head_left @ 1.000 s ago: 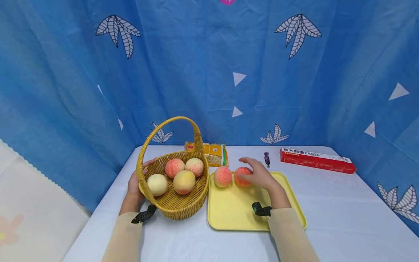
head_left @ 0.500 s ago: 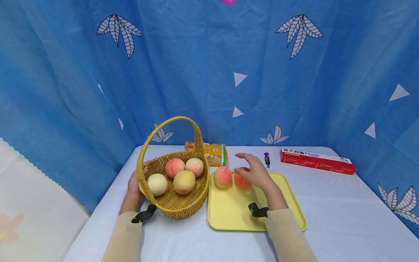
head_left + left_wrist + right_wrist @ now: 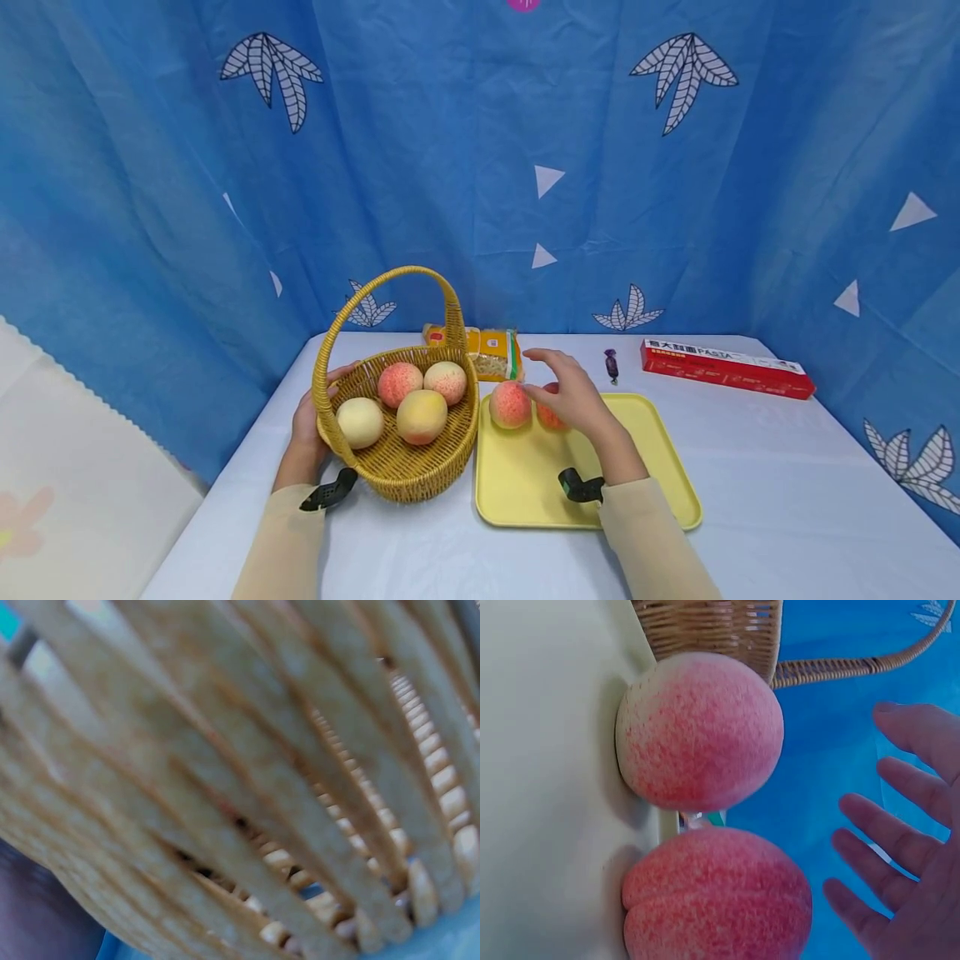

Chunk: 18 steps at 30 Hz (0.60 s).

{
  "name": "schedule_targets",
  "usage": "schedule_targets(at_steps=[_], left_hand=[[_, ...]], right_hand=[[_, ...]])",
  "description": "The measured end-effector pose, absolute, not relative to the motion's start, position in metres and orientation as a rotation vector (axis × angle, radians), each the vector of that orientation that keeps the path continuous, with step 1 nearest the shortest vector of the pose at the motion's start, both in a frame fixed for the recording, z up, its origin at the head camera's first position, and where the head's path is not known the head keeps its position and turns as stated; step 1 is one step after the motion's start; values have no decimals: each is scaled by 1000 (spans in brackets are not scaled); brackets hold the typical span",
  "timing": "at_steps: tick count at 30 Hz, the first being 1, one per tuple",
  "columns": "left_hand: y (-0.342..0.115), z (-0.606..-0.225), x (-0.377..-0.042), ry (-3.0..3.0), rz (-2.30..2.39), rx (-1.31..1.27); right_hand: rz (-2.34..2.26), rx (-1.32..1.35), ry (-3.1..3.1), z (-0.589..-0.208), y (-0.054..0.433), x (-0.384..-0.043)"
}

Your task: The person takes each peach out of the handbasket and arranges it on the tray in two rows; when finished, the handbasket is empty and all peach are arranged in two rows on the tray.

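Observation:
A woven basket [image 3: 405, 487] with a tall arched handle holds several peaches, among them a yellow peach [image 3: 422, 418] and a pale one [image 3: 361, 423]. My left hand [image 3: 306, 425] rests against the basket's outer left side, fingers stretched toward the far rim and partly hidden by it. In the left wrist view, the basket's weave [image 3: 247, 772] fills the picture. Two red-pink peaches sit on the yellow tray [image 3: 540, 500]: a left peach [image 3: 511, 406] and a right peach [image 3: 551, 407], partly behind my right hand [image 3: 577, 398]. That hand hovers above them, fingers spread, apart from both in the right wrist view.
Behind the basket lies an orange pasta bag [image 3: 491, 354]. A purple wrapped candy [image 3: 611, 365] and a long red pasta box [image 3: 727, 369] lie farther back on the right. Blue curtain [image 3: 480, 167] walls the table's far side.
My right hand has drifted left from the right tray peach toward the left one. The left hand, basket and peaches have stayed put.

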<state>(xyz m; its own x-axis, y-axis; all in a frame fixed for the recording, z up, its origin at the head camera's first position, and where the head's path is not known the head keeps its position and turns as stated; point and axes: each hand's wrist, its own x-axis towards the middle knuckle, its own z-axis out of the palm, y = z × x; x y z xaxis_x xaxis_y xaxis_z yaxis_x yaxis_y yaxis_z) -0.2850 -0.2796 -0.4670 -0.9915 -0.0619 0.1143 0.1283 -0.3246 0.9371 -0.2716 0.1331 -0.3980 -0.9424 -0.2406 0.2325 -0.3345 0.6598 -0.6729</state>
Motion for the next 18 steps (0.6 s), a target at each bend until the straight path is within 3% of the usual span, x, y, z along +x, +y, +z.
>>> schedule_targets(at_steps=[18], left_hand=[[-280, -468, -286, -1731, -2462, -124]], right_hand=[[1188, 689, -2664, -406, 101, -268]])
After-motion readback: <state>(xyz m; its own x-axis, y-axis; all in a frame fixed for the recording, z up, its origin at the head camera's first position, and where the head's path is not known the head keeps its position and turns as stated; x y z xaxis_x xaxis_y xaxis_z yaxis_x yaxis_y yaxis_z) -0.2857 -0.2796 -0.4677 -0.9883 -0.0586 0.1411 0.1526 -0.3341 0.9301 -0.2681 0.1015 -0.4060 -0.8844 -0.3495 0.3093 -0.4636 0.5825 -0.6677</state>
